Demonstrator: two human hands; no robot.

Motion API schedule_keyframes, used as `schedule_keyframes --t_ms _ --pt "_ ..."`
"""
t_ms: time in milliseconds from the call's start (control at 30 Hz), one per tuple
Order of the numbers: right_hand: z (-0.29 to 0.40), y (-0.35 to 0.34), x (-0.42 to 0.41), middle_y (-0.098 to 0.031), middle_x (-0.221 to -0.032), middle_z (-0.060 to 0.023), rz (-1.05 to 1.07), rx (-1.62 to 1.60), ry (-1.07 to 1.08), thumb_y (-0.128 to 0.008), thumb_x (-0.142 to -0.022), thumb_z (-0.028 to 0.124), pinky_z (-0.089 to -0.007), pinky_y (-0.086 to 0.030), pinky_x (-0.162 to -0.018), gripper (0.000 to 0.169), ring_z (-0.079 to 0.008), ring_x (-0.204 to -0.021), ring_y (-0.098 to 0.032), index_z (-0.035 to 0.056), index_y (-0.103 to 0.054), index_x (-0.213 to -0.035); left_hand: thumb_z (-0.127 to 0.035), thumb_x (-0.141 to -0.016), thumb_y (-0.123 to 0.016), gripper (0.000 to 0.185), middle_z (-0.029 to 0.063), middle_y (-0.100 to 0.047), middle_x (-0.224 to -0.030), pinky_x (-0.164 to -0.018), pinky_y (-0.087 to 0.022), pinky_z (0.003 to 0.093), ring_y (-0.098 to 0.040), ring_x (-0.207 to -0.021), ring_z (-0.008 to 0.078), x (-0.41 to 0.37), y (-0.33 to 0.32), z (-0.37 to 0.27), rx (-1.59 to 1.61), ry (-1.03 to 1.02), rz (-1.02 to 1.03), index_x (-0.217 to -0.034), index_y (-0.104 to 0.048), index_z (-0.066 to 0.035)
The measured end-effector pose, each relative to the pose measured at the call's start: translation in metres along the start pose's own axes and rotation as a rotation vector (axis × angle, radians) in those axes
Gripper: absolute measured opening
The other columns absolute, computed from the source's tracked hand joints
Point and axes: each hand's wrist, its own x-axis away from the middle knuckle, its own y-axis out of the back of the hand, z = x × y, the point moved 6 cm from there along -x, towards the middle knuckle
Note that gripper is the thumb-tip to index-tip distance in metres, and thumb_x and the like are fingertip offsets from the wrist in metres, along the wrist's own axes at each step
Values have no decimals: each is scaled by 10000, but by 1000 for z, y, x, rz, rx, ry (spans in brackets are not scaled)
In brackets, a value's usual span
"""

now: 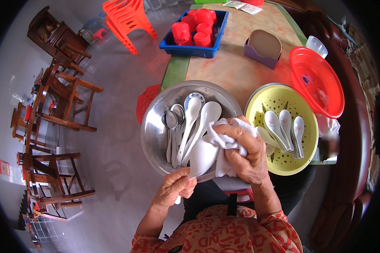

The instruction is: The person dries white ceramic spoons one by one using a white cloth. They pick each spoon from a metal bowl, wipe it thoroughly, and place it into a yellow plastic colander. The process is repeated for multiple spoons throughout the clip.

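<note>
My left hand [176, 186] grips the handle of a large white serving spoon [203, 156], whose bowl is tilted over the near rim of a stainless steel basin [153, 142]. A white cloth [228, 136] is bunched in my right hand [248, 153], right beside the spoon's bowl. Inside the basin lie several metal spoons [172, 120] and white ladle-like spoons [210, 112], one with a blue pattern. To the right, a yellow colander [259, 104] holds several white soup spoons [285, 121] with pink flower marks.
Red mugs [203, 19] stand in a blue tray [190, 50] at the table's far left. Behind the colander are a red plastic basin [332, 91] and a purple holder [259, 57]. Orange stools [129, 19] are stacked on the floor; wooden chairs [69, 117] line the left. A brown sofa [351, 142] is at right.
</note>
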Motion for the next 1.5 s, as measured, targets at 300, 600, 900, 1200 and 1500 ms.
schedule_keyframes --t_ms 300,600,900,1200,1500 --pt "28 -27 13 -548 -1036 -101 53 549 256 -668 -640 21 -322 -561 -618 379 -241 -846 -624 83 -668 -1014 -123 -962 -502 332 -31 -361 -661 -461 -245 198 -279 -543 58 1 -4 -6 -309 -57 -204 -1284 -540 -193" --pt "11 -13 5 -542 -985 -170 -130 283 187 -570 -556 -113 -366 -489 -753 543 -322 -918 -555 77 -659 -1057 -177 -978 -473 349 -11 -391 -698 -441 -266 191 -294 -539 57 -1 -16 -3 3 -2 -143 -1325 -471 -138" --pt "6 -45 35 -485 -1060 -127 21 423 224 -731 -589 10 -354 -568 -690 511 -286 -907 -600 142 -661 -1078 -180 -991 -441 339 -6 -475 -795 -446 -307 177 -391 -582 50 -12 -20 -1 153 -20 -313 -1329 -464 -160" --pt "16 -31 29 -535 -987 -155 -137 296 278 -692 -576 -74 -338 -519 -676 512 -297 -867 -591 102 -672 -1056 -177 -970 -478 346 -2 -547 -885 -617 -421 225 -502 -777 78 -16 -41 -5 200 -160 -422 -1312 -482 -122" --pt "22 -36 45 -548 -1021 -142 -5 241 257 -674 -578 -109 -346 -530 -693 512 -285 -845 -618 100 -682 -1045 -292 -1003 -376 413 47 -530 -1178 -929 -433 306 -520 -1061 137 -25 -61 -15 216 -300 -337 -1338 -405 -53"
